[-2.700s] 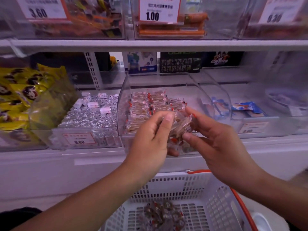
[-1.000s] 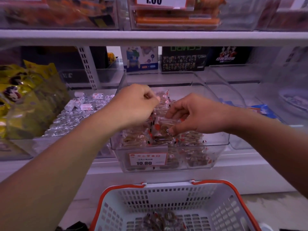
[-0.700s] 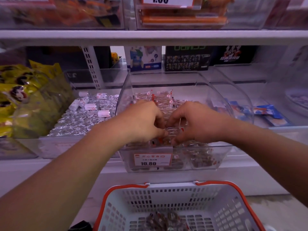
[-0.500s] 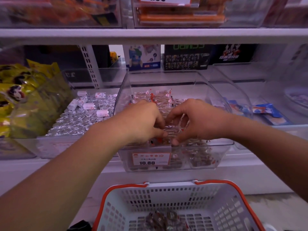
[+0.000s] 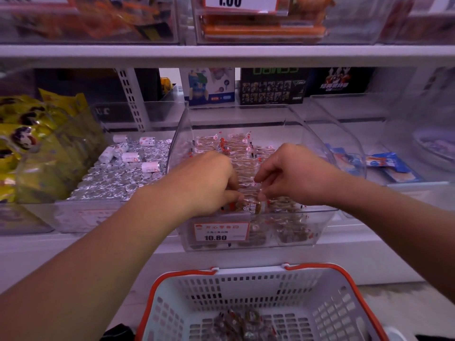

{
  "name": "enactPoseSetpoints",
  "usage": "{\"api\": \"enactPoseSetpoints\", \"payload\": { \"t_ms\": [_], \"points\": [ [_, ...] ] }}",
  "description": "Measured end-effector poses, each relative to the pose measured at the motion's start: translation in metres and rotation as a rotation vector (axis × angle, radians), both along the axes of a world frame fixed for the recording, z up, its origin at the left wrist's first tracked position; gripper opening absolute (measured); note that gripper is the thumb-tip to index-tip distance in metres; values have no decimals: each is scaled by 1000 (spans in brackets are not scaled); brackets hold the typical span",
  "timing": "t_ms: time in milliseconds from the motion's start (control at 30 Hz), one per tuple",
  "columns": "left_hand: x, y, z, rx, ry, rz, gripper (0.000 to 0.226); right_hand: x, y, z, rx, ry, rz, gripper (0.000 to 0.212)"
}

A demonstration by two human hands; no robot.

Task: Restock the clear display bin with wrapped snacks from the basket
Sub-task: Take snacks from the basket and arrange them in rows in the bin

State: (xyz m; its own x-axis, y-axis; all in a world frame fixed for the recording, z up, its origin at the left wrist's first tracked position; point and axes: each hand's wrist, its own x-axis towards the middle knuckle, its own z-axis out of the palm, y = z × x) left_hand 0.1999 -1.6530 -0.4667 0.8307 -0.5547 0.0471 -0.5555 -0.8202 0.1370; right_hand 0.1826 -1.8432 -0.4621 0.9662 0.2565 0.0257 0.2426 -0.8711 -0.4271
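Observation:
The clear display bin [image 5: 320, 222] stands on the middle shelf, with a 10.80 price tag on its front. Inside lie rows of wrapped snacks [image 5: 236, 146] in clear wrappers with red marks. Both hands are inside the bin near its front. My left hand [image 5: 209, 180] and my right hand [image 5: 293, 173] each pinch the same small stack of wrapped snacks [image 5: 248, 193] from opposite sides, low on the pile. Below stands the white basket [image 5: 246, 286] with orange rim, holding several more wrapped snacks [image 5: 243, 323] on its floor.
A bin of silver foil sweets [image 5: 118, 178] stands left of the display bin, with yellow bags [image 5: 37, 143] further left. Right of it are clear bins with blue packets [image 5: 384, 163]. An upper shelf [image 5: 221, 54] hangs above, with boxes [image 5: 273, 86] behind.
Both hands carried a stack of snacks from above the basket into the bin and lowered it toward the front. In the last half second they barely moved.

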Motion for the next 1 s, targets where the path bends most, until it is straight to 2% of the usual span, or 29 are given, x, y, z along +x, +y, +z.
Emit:
{"api": "enactPoseSetpoints", "payload": {
  "t_ms": [133,233,300,367,433,467,500,533,567,633,733,833,900,1000],
  "points": [
    [-5,3,3,-49,-41,-13,23,-12,-1,7,-96,-147,34,34],
    [-18,4,12,-228,-138,-30,33,-36,0,14,-33,-354,21,8],
    [-34,10,20,-383,-92,-65,35,-60,-2,14,-32,-407,74,15],
    [-51,17,18,-368,62,-169,36,-79,-4,-2,-126,-240,229,24],
    [-66,15,-4,-105,288,-210,32,-93,0,-35,-297,98,392,28],
    [-71,10,-23,55,408,-201,31,-97,3,-58,-399,258,456,23],
    [-77,4,-47,198,520,-185,29,-103,6,-85,-492,417,487,17],
    [-81,-2,-74,315,607,-159,25,-108,8,-115,-568,562,476,21],
    [-87,-7,-101,394,666,-132,22,-113,8,-145,-629,677,454,34],
    [-102,-7,-157,473,720,-85,26,-126,2,-199,-649,775,422,56],
    [-138,10,-243,449,878,67,33,-152,-12,-273,-585,857,372,81],
    [-185,28,-318,422,1062,292,39,-178,-19,-326,-397,1069,187,102],
    [-199,34,-351,400,1101,443,55,-188,-17,-352,-249,1085,75,109],
    [-191,32,-368,152,1188,782,93,-192,-5,-381,-78,981,-63,117]
  ]
}}
